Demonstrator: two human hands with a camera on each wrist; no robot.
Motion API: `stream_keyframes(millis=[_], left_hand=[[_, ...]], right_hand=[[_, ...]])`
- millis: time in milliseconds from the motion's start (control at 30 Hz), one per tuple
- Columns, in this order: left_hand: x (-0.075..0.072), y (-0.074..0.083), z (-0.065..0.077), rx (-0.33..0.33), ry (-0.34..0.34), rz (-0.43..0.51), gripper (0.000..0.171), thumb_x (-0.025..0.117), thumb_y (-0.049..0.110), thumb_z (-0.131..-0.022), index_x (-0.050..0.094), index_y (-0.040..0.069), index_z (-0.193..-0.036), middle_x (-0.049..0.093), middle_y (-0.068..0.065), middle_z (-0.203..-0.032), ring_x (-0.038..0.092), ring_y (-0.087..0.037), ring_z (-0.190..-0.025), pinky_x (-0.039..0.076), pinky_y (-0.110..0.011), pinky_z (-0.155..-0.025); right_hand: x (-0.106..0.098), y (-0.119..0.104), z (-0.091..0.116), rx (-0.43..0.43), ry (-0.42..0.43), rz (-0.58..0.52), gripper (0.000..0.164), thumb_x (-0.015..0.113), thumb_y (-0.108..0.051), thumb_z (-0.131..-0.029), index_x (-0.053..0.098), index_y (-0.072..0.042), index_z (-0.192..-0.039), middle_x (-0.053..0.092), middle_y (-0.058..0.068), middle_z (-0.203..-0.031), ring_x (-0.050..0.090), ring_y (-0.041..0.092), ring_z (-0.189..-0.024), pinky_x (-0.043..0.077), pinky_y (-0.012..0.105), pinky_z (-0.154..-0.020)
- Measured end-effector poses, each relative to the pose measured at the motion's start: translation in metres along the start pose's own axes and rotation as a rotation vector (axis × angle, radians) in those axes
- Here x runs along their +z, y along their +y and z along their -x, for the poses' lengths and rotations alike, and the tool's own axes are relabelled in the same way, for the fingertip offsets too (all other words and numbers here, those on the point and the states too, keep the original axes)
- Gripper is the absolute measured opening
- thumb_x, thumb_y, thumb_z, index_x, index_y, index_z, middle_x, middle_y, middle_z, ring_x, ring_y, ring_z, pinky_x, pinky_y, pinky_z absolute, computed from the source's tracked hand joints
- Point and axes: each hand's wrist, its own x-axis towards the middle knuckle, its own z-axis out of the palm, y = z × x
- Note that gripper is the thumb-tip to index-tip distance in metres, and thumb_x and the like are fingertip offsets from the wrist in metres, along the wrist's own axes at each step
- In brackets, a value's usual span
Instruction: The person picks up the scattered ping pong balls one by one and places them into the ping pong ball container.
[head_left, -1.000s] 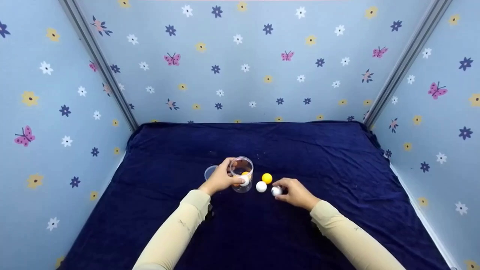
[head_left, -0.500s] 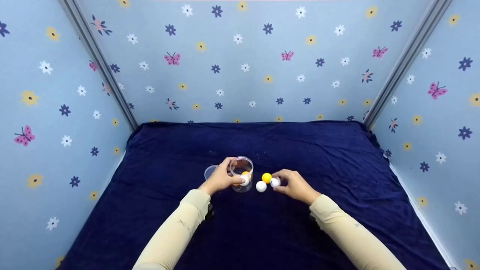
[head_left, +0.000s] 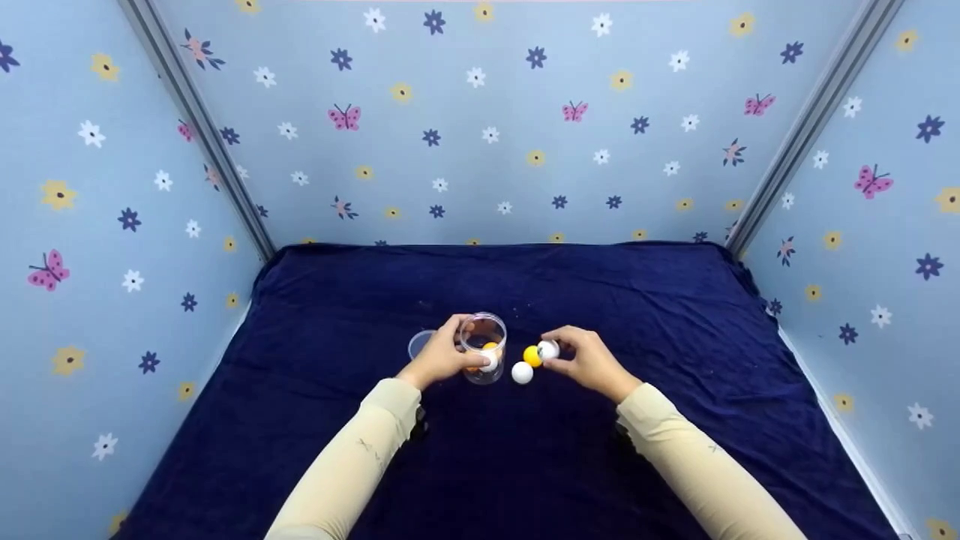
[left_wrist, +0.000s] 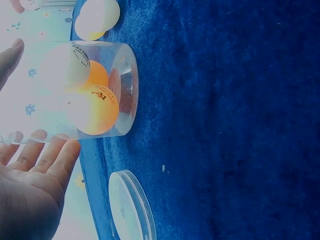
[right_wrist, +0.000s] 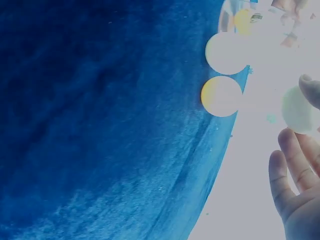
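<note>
A clear plastic jar stands upright and open-topped on the dark blue cloth. My left hand grips its side, fingers behind and thumb in front. Inside the jar, the left wrist view shows a white ball and orange ping-pong balls. To the right of the jar, my right hand pinches a white ping-pong ball between thumb and fingers, raised off the cloth. On the cloth between the hands lie another white ball and an orange ball, side by side.
A clear round lid lies on the cloth left of the jar, partly behind the left hand in the head view. The blue cloth covers the whole surface. Patterned walls enclose the back and both sides.
My right hand has lifted its white ball from the cloth and moved it away from the body, slightly left, near the orange ball. The left hand and jar have stayed put.
</note>
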Motion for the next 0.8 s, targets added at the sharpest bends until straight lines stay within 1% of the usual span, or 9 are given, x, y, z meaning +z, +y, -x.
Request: stream_keyframes(millis=[100, 200, 233, 300, 433, 533, 633, 733, 800], left_hand=[[0.000, 0.000, 0.000, 0.006, 0.002, -0.001, 0.081, 0.093, 0.010, -0.082, 0.051, -0.003, -0.150, 0.061, -0.027, -0.147, 0.059, -0.044, -0.135, 0.055, -0.050, -0.108], [0.000, -0.001, 0.000, 0.009, 0.002, -0.005, 0.081, 0.093, 0.010, -0.082, 0.051, -0.003, -0.150, 0.062, -0.027, -0.147, 0.060, -0.045, -0.134, 0.055, -0.049, -0.107], [0.000, -0.001, 0.000, 0.010, 0.002, -0.007, 0.081, 0.093, 0.011, -0.082, 0.051, -0.003, -0.150, 0.062, -0.027, -0.146, 0.060, -0.045, -0.134, 0.055, -0.049, -0.107], [-0.001, -0.001, 0.000, 0.009, -0.002, -0.005, 0.082, 0.093, 0.011, -0.082, 0.050, -0.004, -0.150, 0.061, -0.028, -0.147, 0.059, -0.045, -0.134, 0.054, -0.050, -0.107], [-0.001, -0.001, 0.000, 0.009, -0.007, 0.000, 0.082, 0.093, 0.011, -0.082, 0.049, -0.005, -0.150, 0.060, -0.029, -0.149, 0.059, -0.046, -0.136, 0.054, -0.052, -0.110], [-0.001, -0.002, 0.000, 0.003, -0.010, -0.001, 0.083, 0.093, 0.012, -0.082, 0.049, -0.004, -0.150, 0.059, -0.029, -0.150, 0.058, -0.045, -0.138, 0.053, -0.052, -0.111], [-0.001, -0.002, 0.000, -0.005, -0.011, 0.000, 0.083, 0.093, 0.012, -0.082, 0.049, -0.003, -0.151, 0.059, -0.028, -0.150, 0.058, -0.044, -0.138, 0.053, -0.052, -0.112], [-0.001, 0.000, 0.001, -0.001, -0.006, 0.008, 0.082, 0.093, 0.011, -0.082, 0.050, -0.003, -0.151, 0.060, -0.028, -0.149, 0.058, -0.044, -0.137, 0.053, -0.054, -0.113], [-0.001, 0.001, 0.001, 0.000, 0.002, 0.004, 0.082, 0.093, 0.011, -0.082, 0.050, -0.002, -0.150, 0.061, -0.027, -0.148, 0.060, -0.042, -0.135, 0.054, -0.053, -0.112]], right_hand=[[0.000, -0.002, -0.003, -0.004, 0.018, -0.005, 0.036, 0.090, -0.001, -0.085, 0.077, 0.006, -0.118, 0.079, 0.016, -0.107, 0.071, 0.032, -0.089, 0.063, 0.039, -0.078], [0.000, -0.004, -0.005, -0.006, 0.033, 0.005, 0.036, 0.091, -0.001, -0.085, 0.077, 0.004, -0.118, 0.080, 0.015, -0.107, 0.071, 0.031, -0.088, 0.060, 0.031, -0.078], [0.000, -0.004, -0.005, -0.008, 0.037, 0.006, 0.036, 0.091, -0.001, -0.084, 0.078, 0.004, -0.118, 0.079, 0.015, -0.106, 0.071, 0.030, -0.088, 0.060, 0.030, -0.078], [0.000, -0.005, -0.006, -0.010, 0.044, 0.003, 0.037, 0.091, 0.000, -0.084, 0.077, 0.004, -0.118, 0.079, 0.015, -0.106, 0.071, 0.029, -0.088, 0.062, 0.034, -0.078], [-0.001, -0.009, -0.009, -0.014, 0.047, -0.011, 0.037, 0.090, 0.001, -0.084, 0.077, 0.006, -0.118, 0.079, 0.017, -0.106, 0.070, 0.029, -0.089, 0.064, 0.049, -0.079], [0.000, -0.012, -0.011, -0.011, 0.042, -0.015, 0.037, 0.090, 0.000, -0.085, 0.077, 0.004, -0.119, 0.079, 0.017, -0.108, 0.071, 0.029, -0.090, 0.064, 0.054, -0.080], [0.000, -0.015, -0.014, -0.005, 0.033, -0.012, 0.038, 0.090, -0.001, -0.086, 0.077, 0.004, -0.121, 0.079, 0.017, -0.110, 0.071, 0.030, -0.092, 0.064, 0.052, -0.080], [0.000, -0.017, -0.017, 0.002, 0.025, -0.011, 0.039, 0.090, -0.001, -0.086, 0.076, 0.004, -0.122, 0.078, 0.018, -0.111, 0.071, 0.031, -0.093, 0.065, 0.046, -0.082], [0.000, -0.019, -0.019, -0.002, 0.024, -0.007, 0.039, 0.089, -0.002, -0.087, 0.076, 0.004, -0.123, 0.078, 0.017, -0.110, 0.071, 0.031, -0.093, 0.064, 0.041, -0.082]])
